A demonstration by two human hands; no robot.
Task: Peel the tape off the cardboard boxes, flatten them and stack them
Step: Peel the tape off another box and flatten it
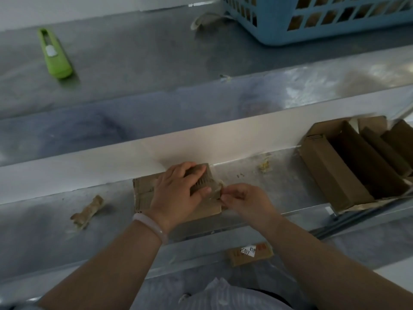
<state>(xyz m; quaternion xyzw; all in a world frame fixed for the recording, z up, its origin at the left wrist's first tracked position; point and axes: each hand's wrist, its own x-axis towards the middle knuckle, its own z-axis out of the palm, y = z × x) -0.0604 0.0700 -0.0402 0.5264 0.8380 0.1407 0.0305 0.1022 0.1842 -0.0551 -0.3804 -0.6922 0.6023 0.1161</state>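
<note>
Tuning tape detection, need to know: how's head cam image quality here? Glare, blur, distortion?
Head view: dim and soft throughout, no crisp edges; broad glare on the steel ledge upper right; wide-angle lens slightly bows the ledge lines; the pale tape that the right hand pinches barely stands out from the cardboard box under the left hand.

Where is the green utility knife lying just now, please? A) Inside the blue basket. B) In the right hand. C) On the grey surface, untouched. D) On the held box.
C: the green utility knife lies alone on the grey surface, far from the left hand and right hand.
</note>
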